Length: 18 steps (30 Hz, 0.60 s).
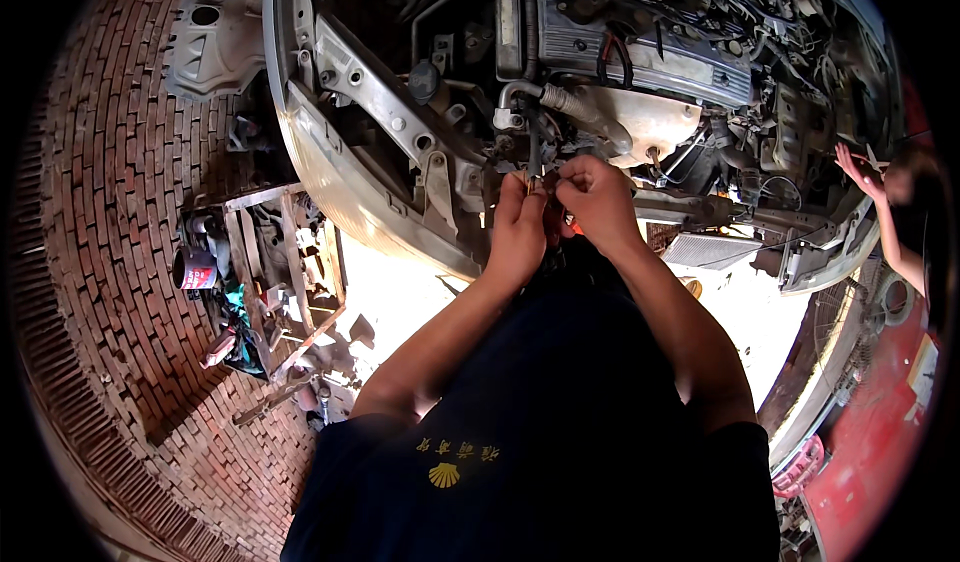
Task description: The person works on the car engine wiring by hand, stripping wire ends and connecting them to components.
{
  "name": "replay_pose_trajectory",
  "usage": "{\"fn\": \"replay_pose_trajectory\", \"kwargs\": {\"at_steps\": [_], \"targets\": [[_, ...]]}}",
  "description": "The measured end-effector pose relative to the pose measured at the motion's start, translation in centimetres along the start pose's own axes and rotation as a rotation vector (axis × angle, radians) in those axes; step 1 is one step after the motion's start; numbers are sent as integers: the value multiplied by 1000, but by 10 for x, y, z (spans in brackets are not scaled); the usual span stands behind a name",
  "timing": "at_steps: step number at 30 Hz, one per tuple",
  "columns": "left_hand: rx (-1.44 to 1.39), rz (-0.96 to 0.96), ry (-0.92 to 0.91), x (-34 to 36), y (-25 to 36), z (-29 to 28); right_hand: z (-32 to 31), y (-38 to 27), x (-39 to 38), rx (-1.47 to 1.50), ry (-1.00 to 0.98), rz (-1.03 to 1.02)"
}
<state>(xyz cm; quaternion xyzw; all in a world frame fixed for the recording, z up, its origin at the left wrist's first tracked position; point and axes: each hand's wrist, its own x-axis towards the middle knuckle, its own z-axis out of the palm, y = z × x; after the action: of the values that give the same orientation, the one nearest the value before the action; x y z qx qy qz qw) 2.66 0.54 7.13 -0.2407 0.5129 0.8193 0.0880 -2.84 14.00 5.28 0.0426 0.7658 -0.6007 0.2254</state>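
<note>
Both my hands meet close together at the front of a car's open engine bay, just before the engine [640,52]. My left hand [518,224] is closed, its thumb and fingers pinched on a small part too little to name. Close beside it, my right hand [598,200] is also closed in a pinch, and what its fingertips hold is hidden. A small red-orange piece [571,224] shows beneath the right fingers. Beyond the hands are a ribbed hose [570,102] and a tan metal heat shield [640,122].
The car's bare front frame [390,112] curves round on the left. A wooden-framed rack [290,272] with a bucket [194,269] and loose parts stands on the brick floor [120,212]. At the far right another person's raised hand [860,174] shows near a red panel [870,472].
</note>
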Motion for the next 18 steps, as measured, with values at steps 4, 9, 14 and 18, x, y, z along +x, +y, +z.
{"fn": "replay_pose_trajectory", "kwargs": {"at_steps": [4, 9, 14, 18], "targets": [[41, 2, 15, -1, 0, 1, -11, 7, 5, 359, -55, 306], [47, -15, 35, -1, -1, -2, -24, 8, 8, 606, -177, 417], [43, -66, 119, 0, 3, 1, -29, 9, 12, 747, -244, 413], [-39, -95, 119, 2, 10, 1, -28, 8, 13, 823, -230, 372]]}}
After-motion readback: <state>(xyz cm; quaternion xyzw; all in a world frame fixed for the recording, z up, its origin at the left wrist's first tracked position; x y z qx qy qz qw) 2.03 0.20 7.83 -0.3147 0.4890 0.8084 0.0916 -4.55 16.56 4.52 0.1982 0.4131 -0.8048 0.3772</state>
